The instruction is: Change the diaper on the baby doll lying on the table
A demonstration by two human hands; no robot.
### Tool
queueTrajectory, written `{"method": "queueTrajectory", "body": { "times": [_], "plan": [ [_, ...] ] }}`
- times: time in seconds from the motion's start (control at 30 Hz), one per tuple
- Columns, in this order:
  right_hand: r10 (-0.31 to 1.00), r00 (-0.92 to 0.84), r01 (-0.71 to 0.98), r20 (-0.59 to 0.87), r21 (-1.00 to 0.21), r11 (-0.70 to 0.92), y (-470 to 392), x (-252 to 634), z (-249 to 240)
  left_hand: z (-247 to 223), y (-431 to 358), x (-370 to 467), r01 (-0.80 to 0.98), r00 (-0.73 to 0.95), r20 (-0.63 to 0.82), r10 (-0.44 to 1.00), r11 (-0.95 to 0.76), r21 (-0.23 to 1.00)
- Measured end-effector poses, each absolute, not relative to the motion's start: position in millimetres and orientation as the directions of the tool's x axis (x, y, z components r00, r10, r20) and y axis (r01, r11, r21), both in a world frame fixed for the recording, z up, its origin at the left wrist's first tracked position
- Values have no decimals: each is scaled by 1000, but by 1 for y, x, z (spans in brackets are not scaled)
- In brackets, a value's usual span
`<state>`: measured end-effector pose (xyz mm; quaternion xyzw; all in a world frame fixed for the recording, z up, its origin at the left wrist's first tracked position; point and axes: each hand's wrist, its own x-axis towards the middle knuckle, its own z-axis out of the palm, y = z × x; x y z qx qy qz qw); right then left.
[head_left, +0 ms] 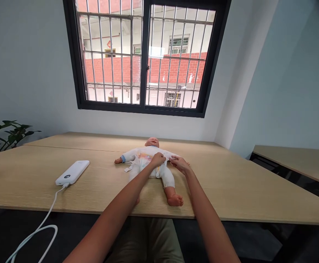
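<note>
A baby doll point(173, 196) in white clothing with blue cuffs lies on its back on the table, head toward the window. Around its hips is a white diaper point(143, 159) with a coloured print on the front. A white side flap point(128, 168) of the diaper sticks out on the left. My left hand point(158, 159) is closed at the diaper's waist, on the right half of the front. Close beside it, my right hand point(179, 163) pinches a white edge of the diaper at the doll's hip. My left forearm covers part of one doll leg.
A white power bank point(72, 172) lies on the wooden table point(244, 190) at left, its white cable point(51, 208) hanging over the front edge. A plant point(10, 135) stands at far left. Beyond the table is a barred window point(143, 54); another table point(296, 160) is at right.
</note>
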<state>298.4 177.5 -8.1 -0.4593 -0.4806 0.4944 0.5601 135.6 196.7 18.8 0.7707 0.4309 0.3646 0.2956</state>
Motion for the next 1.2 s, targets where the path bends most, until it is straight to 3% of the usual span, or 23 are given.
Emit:
{"method": "queueTrajectory", "body": {
  "times": [0.23, 0.5, 0.87, 1.2],
  "plan": [
    [998, 45, -69, 34, -997, 37, 179, 305, -9, 17, 197, 137, 433, 351, 288, 891, -427, 794],
    [997, -11, -31, 75, -997, 75, 175, 307, -4, 17, 199, 137, 446, 352, 249, 902, -395, 803],
    [996, 53, -20, 73, -997, 74, 179, 309, -7, 20, 202, 137, 420, 371, 159, 915, -318, 850],
    [991, 81, 29, 107, -994, 105, 188, 314, -15, 20, 199, 136, 392, 369, 167, 914, -316, 864]
  ]
}}
